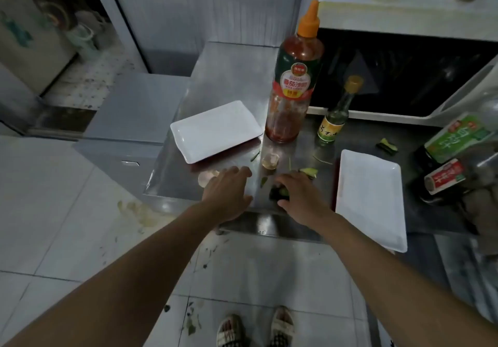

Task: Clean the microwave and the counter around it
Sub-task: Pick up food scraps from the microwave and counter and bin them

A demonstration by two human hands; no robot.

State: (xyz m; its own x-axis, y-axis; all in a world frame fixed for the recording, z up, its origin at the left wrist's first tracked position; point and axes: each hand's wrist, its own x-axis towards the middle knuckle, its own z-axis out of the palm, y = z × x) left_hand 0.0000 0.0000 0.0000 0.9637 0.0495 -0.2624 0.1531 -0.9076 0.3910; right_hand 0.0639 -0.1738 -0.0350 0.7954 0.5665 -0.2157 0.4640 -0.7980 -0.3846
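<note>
Left hand (pixel 227 190) flat on the steel counter (pixel 229 77), fingers straight, holding nothing; right hand (pixel 301 195) just beside it, curled over dark green vegetable scraps (pixel 280 193) at the counter's near edge. Beyond the hands, 1 tall sauce bottle (pixel 293 77), with 2 white trays (pixel 215 131) flanking. Microwave (pixel 404 69) farther back to the right, door dark.
</note>
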